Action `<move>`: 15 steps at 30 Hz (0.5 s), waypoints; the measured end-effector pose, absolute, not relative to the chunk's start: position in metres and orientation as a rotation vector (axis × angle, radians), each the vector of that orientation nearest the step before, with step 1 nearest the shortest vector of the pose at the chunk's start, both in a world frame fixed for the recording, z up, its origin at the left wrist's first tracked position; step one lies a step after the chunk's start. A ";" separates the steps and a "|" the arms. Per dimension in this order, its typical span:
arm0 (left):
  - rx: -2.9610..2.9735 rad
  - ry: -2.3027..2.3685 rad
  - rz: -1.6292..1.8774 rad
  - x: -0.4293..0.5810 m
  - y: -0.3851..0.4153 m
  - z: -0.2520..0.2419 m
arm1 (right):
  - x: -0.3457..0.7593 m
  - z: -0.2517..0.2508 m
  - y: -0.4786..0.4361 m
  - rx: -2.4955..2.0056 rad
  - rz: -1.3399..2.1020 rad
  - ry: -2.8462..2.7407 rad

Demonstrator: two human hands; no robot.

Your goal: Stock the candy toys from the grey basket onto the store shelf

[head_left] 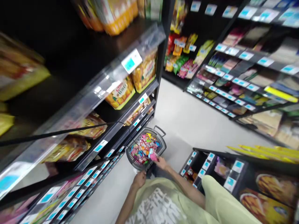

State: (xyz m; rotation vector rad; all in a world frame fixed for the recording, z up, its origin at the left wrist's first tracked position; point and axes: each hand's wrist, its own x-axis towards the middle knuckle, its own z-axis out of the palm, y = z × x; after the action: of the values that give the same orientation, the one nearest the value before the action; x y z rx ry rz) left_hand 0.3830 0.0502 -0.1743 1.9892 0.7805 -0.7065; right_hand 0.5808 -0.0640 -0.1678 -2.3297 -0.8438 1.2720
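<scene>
- The pink packet [153,155] is over the near right part of the basket, above the heap in it; I can't tell whether it touches the other packets.
- The right hand [161,163] pinches that packet by its near end, the arm reaching in from the near right.
- Under it sits the dark basket [128,157], filled with small bright packets [143,143] in pink, red, yellow and blue.
- The left hand [140,178] has its fingers curled just beside the basket's near edge; whether they grip anything, I can't tell.
- The person's pale yellow-green top [161,202] shows white lettering, too blurred to read.
- The basket is on the pale floor [174,104], close beside the left shelf [81,101], where yellow packs [121,93] stand behind labels.
- A thin black cable [79,129] crosses in front of that shelf.
- Far right, more racks [246,56] hold packaged goods; near right is a low shelf [202,165].
</scene>
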 end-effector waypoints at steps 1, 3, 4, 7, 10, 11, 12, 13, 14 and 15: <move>1.998 0.791 -0.646 0.386 0.055 -0.162 | 0.582 -0.153 -0.066 -2.298 1.229 -0.844; 1.989 0.813 -0.504 0.389 0.060 -0.141 | 0.585 -0.126 -0.071 -2.238 1.151 -0.844; 1.978 0.820 -0.431 0.389 0.061 -0.133 | 0.586 -0.114 -0.074 -2.212 1.115 -0.858; 1.883 0.882 -0.159 0.386 0.053 -0.120 | 0.586 -0.086 -0.081 -2.126 1.019 -0.888; 1.663 0.923 0.166 0.388 0.035 -0.119 | 0.582 -0.071 -0.087 -1.860 0.973 -0.688; 1.592 0.909 0.249 0.390 0.029 -0.118 | 0.580 -0.068 -0.088 -1.752 0.993 -0.609; 1.537 0.879 0.306 0.393 0.024 -0.117 | 0.577 -0.066 -0.090 -1.656 1.034 -0.556; 1.495 0.835 0.334 0.397 0.021 -0.115 | 0.573 -0.065 -0.091 -1.584 1.090 -0.534; 1.458 0.777 0.342 0.401 0.019 -0.112 | 0.569 -0.064 -0.092 -1.523 1.137 -0.518; 1.423 0.713 0.337 0.404 0.019 -0.107 | 0.565 -0.064 -0.092 -1.462 1.169 -0.490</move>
State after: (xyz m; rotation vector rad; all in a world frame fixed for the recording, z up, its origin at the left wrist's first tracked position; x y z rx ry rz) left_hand 0.4042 0.0190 -0.1066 1.4232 0.7126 0.3366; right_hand 0.5648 -0.0923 -0.0636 -1.4619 -0.4895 1.1689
